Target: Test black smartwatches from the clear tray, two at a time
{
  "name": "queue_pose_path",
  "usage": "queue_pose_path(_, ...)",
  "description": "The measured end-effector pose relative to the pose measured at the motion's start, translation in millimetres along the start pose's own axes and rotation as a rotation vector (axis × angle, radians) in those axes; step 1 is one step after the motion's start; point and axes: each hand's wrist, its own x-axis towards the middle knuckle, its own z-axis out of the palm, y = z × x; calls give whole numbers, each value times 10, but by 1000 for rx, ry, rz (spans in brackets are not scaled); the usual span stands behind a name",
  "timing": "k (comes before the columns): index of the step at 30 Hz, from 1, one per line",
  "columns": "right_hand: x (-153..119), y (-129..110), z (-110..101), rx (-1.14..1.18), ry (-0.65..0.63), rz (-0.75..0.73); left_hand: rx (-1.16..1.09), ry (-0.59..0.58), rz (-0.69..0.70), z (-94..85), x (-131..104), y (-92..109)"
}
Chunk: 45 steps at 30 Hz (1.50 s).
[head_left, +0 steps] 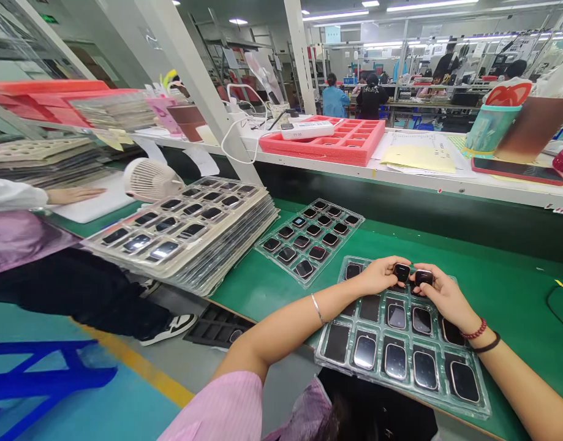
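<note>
Two-handed work at a green desk (515, 257).
From left: a stack of trays (228, 242); a far tray (328, 253) bearing watches (313, 230); the left hand (375, 274), fingers pinching one watch (401, 272); a second watch (423, 278), just beside it, pinched by the fingers of the right hand (449, 300); both held above the near tray (380, 358), toward its far edge.

Watch screens (401, 273) are black, tabletop (515, 269) green, foam tray (318, 150) pinkish red.
</note>
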Motion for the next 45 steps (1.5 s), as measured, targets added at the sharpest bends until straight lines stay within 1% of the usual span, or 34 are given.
queue_pose_path(19, 8, 16, -5, -15, 0, -15, 1, -5, 8, -4, 8, -19)
queue_pose_path(26, 17, 56, -8, 13, -19, -23, 7, 4, 17, -7, 21, -31)
queue_pose_path(33, 45, 26, 29, 51, 6, -36, 101, 34, -33, 24, -19, 67)
queue_pose_path(37, 63, 15, 38, 78, 20, -49, 158, 14, -65, -5, -5, 77)
queue_pose_path(45, 60, 33, 29, 107, 12, -52, 182, 0, -53, 3, -4, 89)
